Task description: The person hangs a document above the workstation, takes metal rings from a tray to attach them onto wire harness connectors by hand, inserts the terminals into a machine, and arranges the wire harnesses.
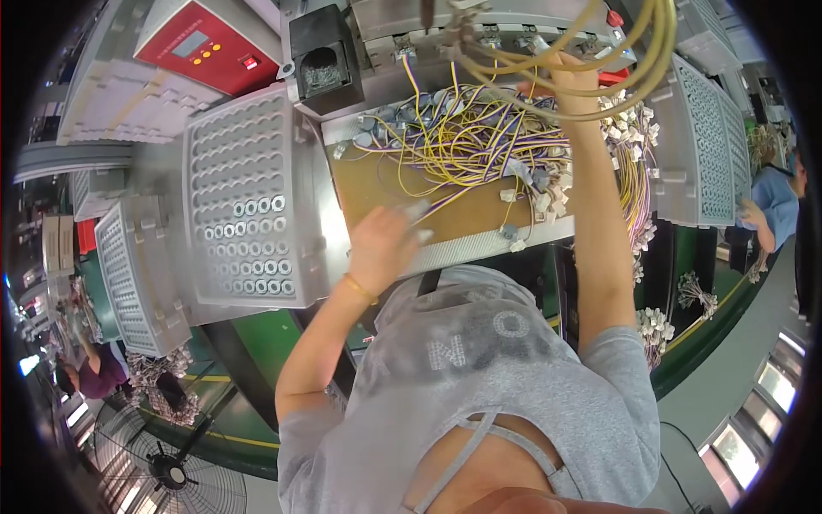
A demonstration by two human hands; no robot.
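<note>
The left hand (383, 244) is blurred over the near edge of the tan work surface (364, 195), pale bits at its fingertips close to a yellow-and-purple wire, and I can't tell whether it pinches anything. The right hand (575, 79) reaches to the far side, its fingers half lost behind hanging yellow coils (658, 64), so I can't make out its grip either. Between them the tangle of wires (462, 141) lies heaped on the surface, many ends buried, while the right forearm hides some of the white connectors (629, 133).
</note>
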